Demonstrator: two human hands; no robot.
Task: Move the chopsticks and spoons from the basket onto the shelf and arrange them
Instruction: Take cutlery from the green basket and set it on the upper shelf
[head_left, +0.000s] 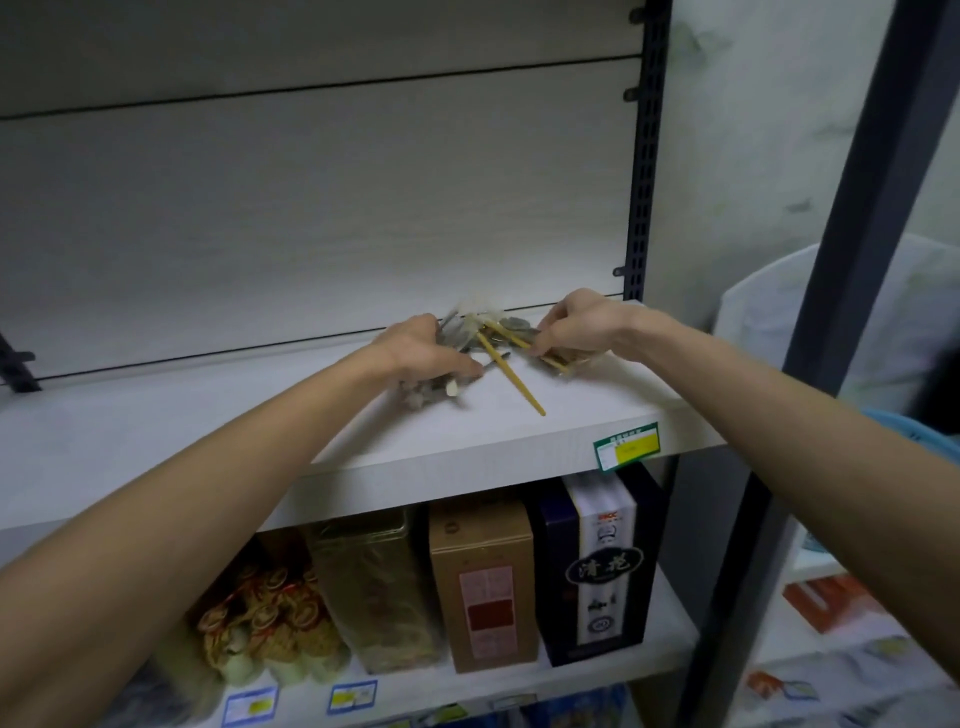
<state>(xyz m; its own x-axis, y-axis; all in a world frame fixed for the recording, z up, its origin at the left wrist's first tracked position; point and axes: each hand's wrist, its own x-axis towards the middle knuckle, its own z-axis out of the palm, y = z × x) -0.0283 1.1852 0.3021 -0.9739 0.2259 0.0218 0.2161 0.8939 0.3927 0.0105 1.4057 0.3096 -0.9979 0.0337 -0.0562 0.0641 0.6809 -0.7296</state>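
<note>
I face a pale wood-grain shelf (260, 415) with a matching back panel and a dark slotted upright (645, 156) at its right end. A green and yellow price tag (626, 447) is stuck on the shelf's front edge, toward the right. Below the shelf, from left to right, stand a packet with gold and red rings (260, 618), a gold-wrapped box (374, 587), a brown carton (483, 582) and a dark box with a white label (602, 561). On top of the shelf, my left hand (421, 353) curls its fingers down over blurred grey spoons (457, 332), though I cannot tell how firmly it grips them. Yellow chopsticks (511, 376) lie across the shelf between my hands, one tip pointing toward the price tag. My right hand (576, 325) pinches the upper ends of the chopsticks between thumb and bent fingers
</note>
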